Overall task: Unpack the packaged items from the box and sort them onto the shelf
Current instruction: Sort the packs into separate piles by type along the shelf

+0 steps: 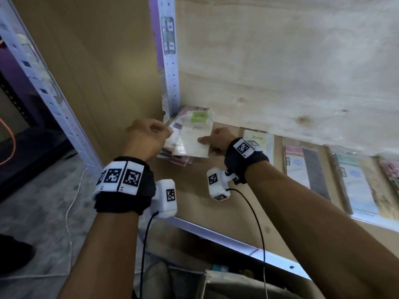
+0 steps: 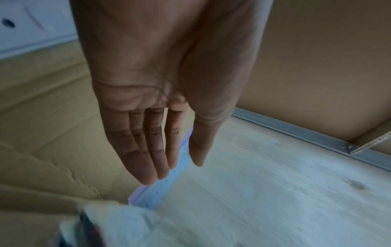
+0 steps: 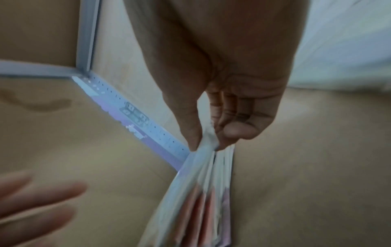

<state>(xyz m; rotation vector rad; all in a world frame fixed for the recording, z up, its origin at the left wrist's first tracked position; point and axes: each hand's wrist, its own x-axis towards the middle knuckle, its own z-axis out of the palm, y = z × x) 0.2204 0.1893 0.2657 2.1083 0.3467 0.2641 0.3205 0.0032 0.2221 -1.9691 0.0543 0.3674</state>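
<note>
**Packet stack gripped at the shelf's back corner**

Both forearms fill the lower head view, each banded with black-and-white square-code markers. "ENE" can be read on a green label atop the stack of flat clear-wrapped packets [image 1: 190, 137] lying in the back left corner of the cardboard-lined shelf board [image 1: 194, 203], against the perforated white metal upright [image 1: 171, 67]. The stack's long axis runs front to back. Its near right edge is pinched between thumb and curled fingers of the right hand [image 3: 222, 107]. The left hand [image 2: 160, 93] is held just left of the stack, fingers straight and pressed together, nothing gripped. More "ENE" packets [image 1: 306, 167] lie flat at centre right; bare board remains in front.
</note>
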